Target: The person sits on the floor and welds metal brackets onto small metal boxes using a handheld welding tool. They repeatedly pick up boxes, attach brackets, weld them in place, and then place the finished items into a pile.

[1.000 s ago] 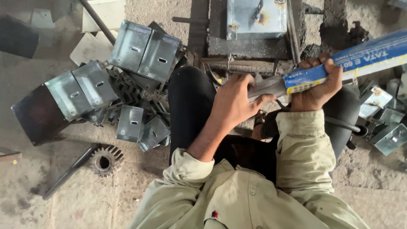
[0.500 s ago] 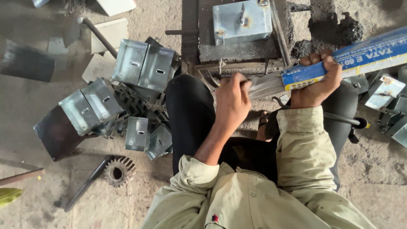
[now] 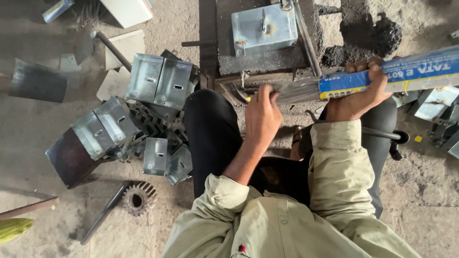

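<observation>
Still pinching grey rods (image 3: pixel 299 91), left hand (image 3: pixel 260 117) fingers clamp their tips while right hand (image 3: pixel 356 95) grips the blue packet (image 3: pixel 397 76), cut off right.

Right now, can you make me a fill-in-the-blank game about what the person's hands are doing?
1. The right hand grips a long packet coloured ____.
2. The left hand pinches the thin grey ____ sticking out of the packet's open end.
3. The toothed gear lies on the ____.
4. The metal box above the hands is ____ in colour.

Missing words: blue; rods; floor; silver
</observation>
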